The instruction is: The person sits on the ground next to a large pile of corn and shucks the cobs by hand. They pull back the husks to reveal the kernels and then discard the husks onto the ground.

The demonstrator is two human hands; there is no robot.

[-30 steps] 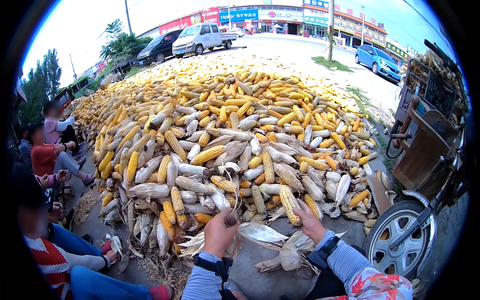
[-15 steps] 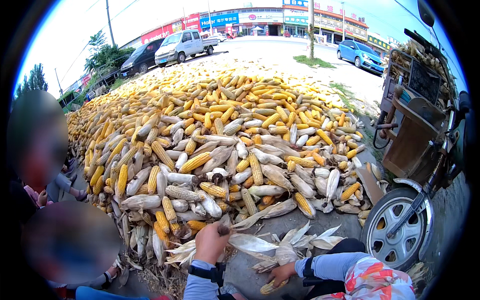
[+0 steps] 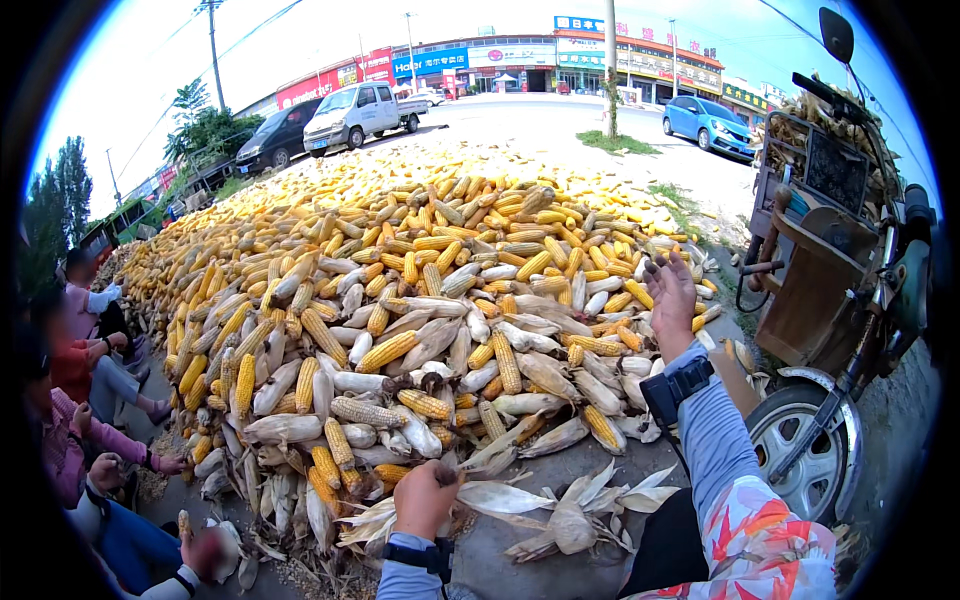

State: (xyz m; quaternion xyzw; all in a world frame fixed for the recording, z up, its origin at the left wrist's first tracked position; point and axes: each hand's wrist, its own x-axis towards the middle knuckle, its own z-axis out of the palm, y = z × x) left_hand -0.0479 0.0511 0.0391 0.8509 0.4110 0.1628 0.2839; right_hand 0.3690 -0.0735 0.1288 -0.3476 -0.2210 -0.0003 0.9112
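Head view: a husk-wrapped ear (image 3: 507, 450) is slanting away rightward from my nearer, curled left fingers (image 3: 432, 481), hold unclear; my right fingers (image 3: 678, 282) are hanging open, empty

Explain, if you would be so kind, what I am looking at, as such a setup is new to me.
There is no robot: these are a person's own bare hands. A wide fisheye camera on the person's head looks down at them, so straight edges bend. On the ground lies a pile of corn, some ears bare and yellow, others in pale husks. The left hand is curled beside loose husks; whether its grip holds anything is hard to tell. The right hand is raised and open, with nothing visible in it. Other people sit at the left, and a cargo vehicle stands at the right.
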